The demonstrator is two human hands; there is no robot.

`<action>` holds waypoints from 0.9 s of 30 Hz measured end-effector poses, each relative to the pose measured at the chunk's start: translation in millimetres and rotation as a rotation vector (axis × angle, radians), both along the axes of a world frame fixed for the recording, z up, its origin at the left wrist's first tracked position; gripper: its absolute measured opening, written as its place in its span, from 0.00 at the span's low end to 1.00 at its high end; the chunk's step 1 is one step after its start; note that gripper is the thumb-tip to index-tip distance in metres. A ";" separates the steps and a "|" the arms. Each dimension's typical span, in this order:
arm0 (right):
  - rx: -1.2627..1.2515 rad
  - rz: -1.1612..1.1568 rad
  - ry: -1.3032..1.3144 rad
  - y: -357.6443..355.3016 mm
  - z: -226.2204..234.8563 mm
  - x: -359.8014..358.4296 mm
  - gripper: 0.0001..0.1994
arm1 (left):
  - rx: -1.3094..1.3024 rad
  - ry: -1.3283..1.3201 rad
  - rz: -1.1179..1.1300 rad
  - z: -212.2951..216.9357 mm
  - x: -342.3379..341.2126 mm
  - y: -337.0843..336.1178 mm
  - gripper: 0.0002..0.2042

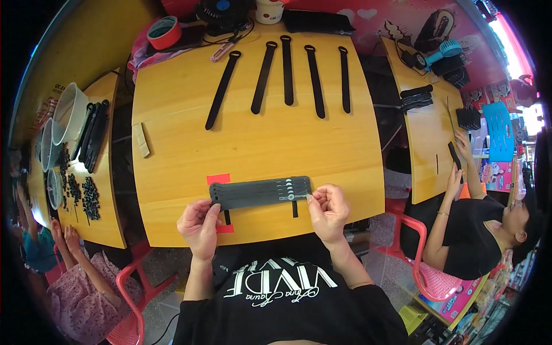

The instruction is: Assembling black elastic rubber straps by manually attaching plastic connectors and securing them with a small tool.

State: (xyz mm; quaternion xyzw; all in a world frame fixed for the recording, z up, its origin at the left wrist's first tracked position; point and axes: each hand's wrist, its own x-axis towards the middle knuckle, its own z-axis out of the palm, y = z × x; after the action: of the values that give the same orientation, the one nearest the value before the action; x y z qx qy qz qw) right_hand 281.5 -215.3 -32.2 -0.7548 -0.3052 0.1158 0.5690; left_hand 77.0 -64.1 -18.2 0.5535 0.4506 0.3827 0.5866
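Observation:
A fanned stack of black straps (253, 194) lies near the table's front edge, their edges stepped one behind another. White printed marks run across the right part of the stack. My left hand (199, 229) pinches the stack's lower left corner between thumb and fingers. At the right end, my right hand (329, 215) grips the lower corner with thumb and fingertips. Red tape (218, 179) shows behind the left end, and another red piece (225, 229) lies beside my left hand. A short black strip (295, 209) sticks out below the stack near my right hand.
Several single black straps with slotted ends (287, 72) lie spread across the far half of the wooden table (172, 190). A tape roll (163, 32) and a fan (223, 14) stand at the back. People work at side tables; one person (468, 236) holds a black strap.

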 end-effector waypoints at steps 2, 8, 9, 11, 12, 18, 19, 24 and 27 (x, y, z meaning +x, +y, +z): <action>-0.015 -0.003 -0.031 0.8 1.8 -0.1 0.12 | -0.001 0.001 0.001 -0.3 0.3 -0.6 0.07; -0.038 -0.041 0.031 2.6 4.2 -0.9 0.10 | 0.023 0.028 0.012 -2.4 0.5 -1.2 0.06; -0.037 -0.042 0.030 3.0 5.1 -0.8 0.10 | 0.027 0.032 0.012 -2.3 0.9 -1.1 0.06; -0.043 -0.050 0.035 4.1 6.6 -0.9 0.10 | 0.033 0.036 0.012 -1.7 1.8 -1.1 0.06; -0.042 -0.050 0.034 4.2 6.1 -0.7 0.10 | 0.017 0.033 0.022 -0.7 2.7 -1.5 0.06; -0.062 -0.054 0.021 5.4 6.0 -0.4 0.10 | 0.015 0.027 0.016 -0.3 3.0 -1.0 0.06; -0.067 -0.051 0.018 5.4 6.5 -0.3 0.10 | 0.020 0.035 0.016 -0.3 2.8 -1.2 0.06; -0.042 -0.038 -0.014 6.6 4.8 0.1 0.11 | 0.049 0.055 0.018 -3.8 2.4 -0.9 0.05; -0.034 -0.043 0.003 6.2 3.2 0.1 0.11 | 0.053 0.063 0.019 -5.3 1.7 -1.2 0.05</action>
State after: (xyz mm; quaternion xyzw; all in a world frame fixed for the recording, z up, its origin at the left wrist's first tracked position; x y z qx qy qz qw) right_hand 281.7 -209.0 -29.0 -0.7704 -0.2861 0.1099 0.5590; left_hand 78.7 -65.3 -23.5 0.5762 0.4641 0.3823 0.5536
